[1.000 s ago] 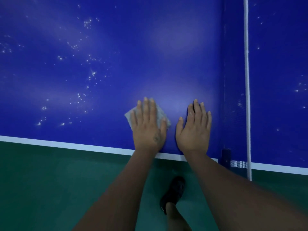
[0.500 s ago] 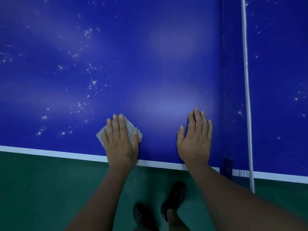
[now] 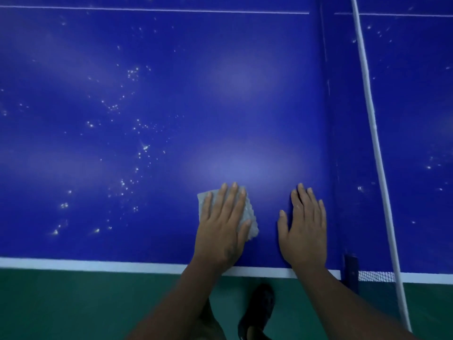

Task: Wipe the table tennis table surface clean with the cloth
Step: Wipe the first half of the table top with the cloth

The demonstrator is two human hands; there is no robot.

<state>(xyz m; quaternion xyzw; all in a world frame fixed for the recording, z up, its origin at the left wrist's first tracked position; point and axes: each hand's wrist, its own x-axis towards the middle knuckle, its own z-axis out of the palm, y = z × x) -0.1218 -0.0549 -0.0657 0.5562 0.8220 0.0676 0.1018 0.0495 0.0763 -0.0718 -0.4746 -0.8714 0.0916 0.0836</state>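
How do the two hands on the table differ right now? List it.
The left hand presses flat on the grey cloth; the right hand lies flat on the bare blue table. The right hand sits nearer the net than the left hand. Both have straight fingers and rest near the white edge line.

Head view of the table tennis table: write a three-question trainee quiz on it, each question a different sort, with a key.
1. True or false: the left hand presses flat on the cloth.
2. Multiple choice: where do most of the white specks lie? A) left of the cloth B) between the two hands C) under the right hand
3. Fill in: the right hand rests flat on the blue table surface, between the cloth and the ____.

Key
1. True; straight fingers lie across it.
2. A.
3. Net, whose white top band runs up the right side.
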